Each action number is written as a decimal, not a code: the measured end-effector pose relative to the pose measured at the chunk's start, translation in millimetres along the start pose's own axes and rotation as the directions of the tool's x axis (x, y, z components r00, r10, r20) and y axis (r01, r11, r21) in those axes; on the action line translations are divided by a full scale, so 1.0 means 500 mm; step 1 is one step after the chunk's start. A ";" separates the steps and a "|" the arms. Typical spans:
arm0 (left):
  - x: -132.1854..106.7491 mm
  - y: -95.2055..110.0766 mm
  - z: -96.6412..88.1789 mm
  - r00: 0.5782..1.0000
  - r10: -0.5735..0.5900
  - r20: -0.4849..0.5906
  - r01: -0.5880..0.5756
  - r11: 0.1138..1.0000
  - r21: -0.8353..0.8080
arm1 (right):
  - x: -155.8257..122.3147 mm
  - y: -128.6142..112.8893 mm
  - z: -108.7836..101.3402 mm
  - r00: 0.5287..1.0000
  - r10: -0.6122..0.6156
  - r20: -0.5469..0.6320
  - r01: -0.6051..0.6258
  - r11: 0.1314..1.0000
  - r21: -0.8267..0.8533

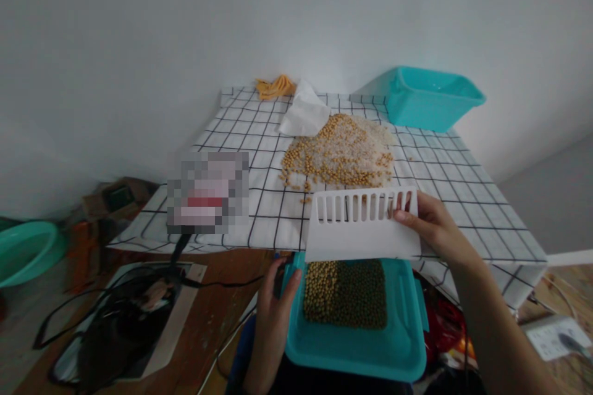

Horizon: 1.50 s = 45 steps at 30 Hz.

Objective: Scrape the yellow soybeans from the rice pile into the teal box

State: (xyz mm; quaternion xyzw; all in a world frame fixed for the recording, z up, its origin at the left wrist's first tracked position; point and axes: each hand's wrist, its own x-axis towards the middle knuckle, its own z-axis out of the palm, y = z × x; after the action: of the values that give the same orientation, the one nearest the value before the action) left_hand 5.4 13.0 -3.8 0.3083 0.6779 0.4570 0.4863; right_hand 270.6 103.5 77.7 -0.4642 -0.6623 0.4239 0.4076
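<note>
My right hand (430, 225) is closed on the right end of a white slotted plastic board (356, 237), thumb on its face. The board stands tilted at the table's front edge, slots upward. Below it, a teal plastic bin (356, 358) holds yellow soybeans (319, 293) on the left and small dark green beans (364, 296) beside them. My left hand (273, 311) grips the bin's left rim, its fingertips partly hidden. Just behind the board lies a spread heap of soybeans mixed with white grains (340, 151) on the checked tablecloth (264, 197).
A second teal bin (424, 102) stands at the table's back right. White paper (306, 111) and a yellow-orange bundle (275, 87) lie at the back. A pixelated item (208, 192) rests at left. Cables, a power strip (556, 336) and a green basin (30, 253) surround the table.
</note>
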 end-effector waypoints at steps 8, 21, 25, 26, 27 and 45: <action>-0.001 0.006 0.001 1.000 0.014 -0.003 -0.014 1.000 0.014 | -0.002 0.018 -0.006 0.988 0.024 -0.156 0.001 0.988 0.153; 0.000 0.005 0.000 1.000 0.005 -0.001 -0.005 1.000 0.019 | 0.014 0.012 0.005 0.895 0.040 -0.444 0.074 0.969 0.235; -0.004 0.008 0.000 1.000 0.005 -0.021 -0.005 1.000 0.024 | 0.015 0.013 0.004 0.894 0.021 -0.448 0.074 0.979 0.192; -0.005 0.008 0.001 1.000 0.000 -0.018 0.000 1.000 0.020 | 0.014 0.013 0.003 0.898 0.005 -0.441 0.078 0.982 0.171; -0.005 0.007 0.001 1.000 -0.005 -0.019 0.006 1.000 0.012 | 0.013 0.012 0.003 0.904 -0.008 -0.428 0.081 0.985 0.153; 0.002 0.000 -0.002 1.000 -0.002 -0.005 0.003 1.000 0.005 | 0.009 0.009 0.006 0.902 -0.046 -0.430 0.063 0.998 0.024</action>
State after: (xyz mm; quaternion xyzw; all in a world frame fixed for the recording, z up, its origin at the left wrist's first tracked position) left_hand 4.2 13.7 -3.9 0.3075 0.6806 0.4556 0.4844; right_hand 268.1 108.2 73.3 -0.5196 -0.5612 0.3124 0.5635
